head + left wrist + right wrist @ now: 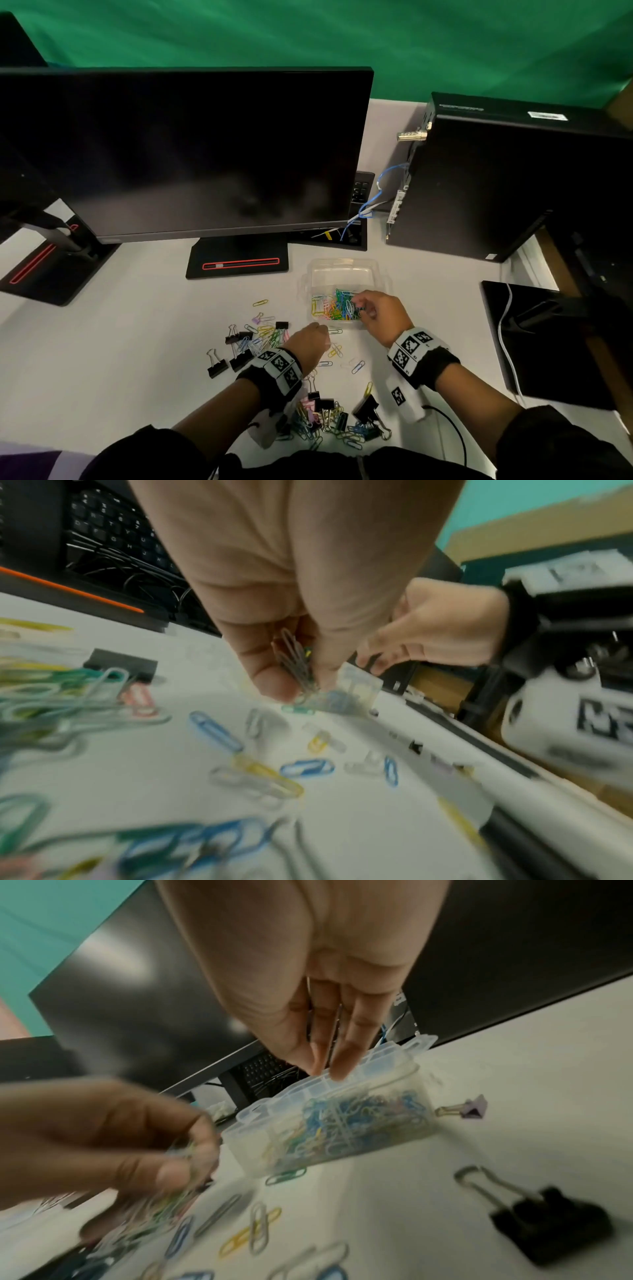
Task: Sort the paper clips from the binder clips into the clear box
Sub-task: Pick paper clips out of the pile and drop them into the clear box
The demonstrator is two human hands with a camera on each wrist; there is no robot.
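The clear box (342, 270) stands open on the white desk, with many coloured paper clips (334, 306) inside. My right hand (359, 306) hovers over its front right part, with thin paper clips (337, 1026) pinched between its downward fingers (346, 1056) above the rim (377, 1056). My left hand (323, 334) is just in front-left of the box and grips a small bunch of paper clips (294, 664). Loose paper clips (358, 366) and black binder clips (217, 366) lie mixed on the desk.
A second mixed pile (329, 421) lies near the front edge between my forearms. A large monitor (191, 154) and its base (239, 263) stand behind, a black computer tower (496, 185) at the right. A black pad (548, 342) with a white cable lies further right.
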